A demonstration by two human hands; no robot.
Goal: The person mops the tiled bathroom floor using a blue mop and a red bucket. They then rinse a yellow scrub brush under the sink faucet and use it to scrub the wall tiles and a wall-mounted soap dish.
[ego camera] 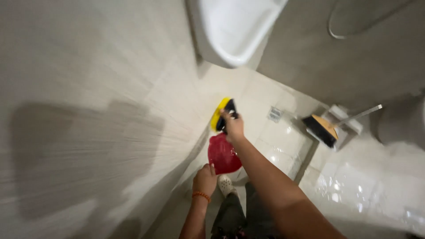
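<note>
The fingers [231, 118] of the right hand [233, 127] close round a yellow scrub brush [220, 113], pressing its bristles against the tiled wall [88, 88]; the left hand [204, 179] grips a red scoop [222, 154] just below, tilted up beneath the brush.

From my remote seat I see a yellow scrub brush [220, 114] with a black grip at the frame's centre, a deep red scoop [223, 155] just below it, and an orange beaded bracelet [201, 195] on the wrist at lower centre. The wall tiles [88, 88] on the left are pale beige, the urinal [230, 28] at the top is white, and the glossy floor [354, 186] reads cream with bright glints. At right a broom [322, 128] shows black bristles under a tan top, and a white shoe [226, 185] sits beside dark trousers [230, 217] at the bottom.
</note>
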